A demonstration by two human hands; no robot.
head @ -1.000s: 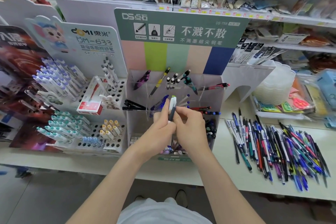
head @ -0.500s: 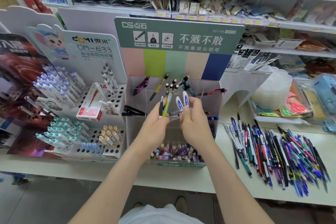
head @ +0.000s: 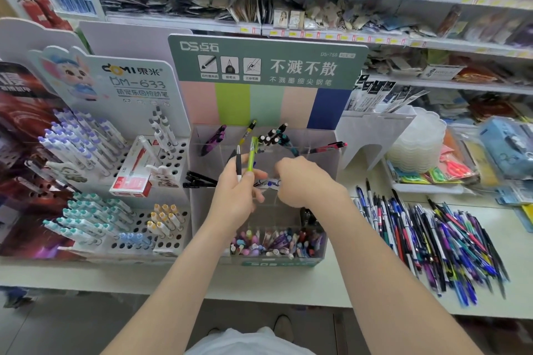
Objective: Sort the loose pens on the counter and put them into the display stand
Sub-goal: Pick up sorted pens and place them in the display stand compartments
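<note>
Pens (head: 432, 242) lay mostly unsorted in a big heap on the counter (head: 331, 282), at 3 o'clock from the clear display stand (head: 328, 158). Only a few stood in the stand's back compartments, with more packed along its front row, so most of the job looked left to do. The left hand (head: 236, 196) gripped a green pen (head: 251, 154) and a dark pen (head: 238, 164) upright. The right hand (head: 302, 181), fingers curled, pinched blue-and-white pens (head: 269, 183) over a middle compartment. Pen racks (head: 95, 181) stood at 9 o'clock, stocked shelves (head: 317, 34) at 12.

display stand (head: 328, 153) centre on counter (head: 331, 285), loose pens (head: 432, 242) right, pegged rack (head: 173, 158) left
</note>
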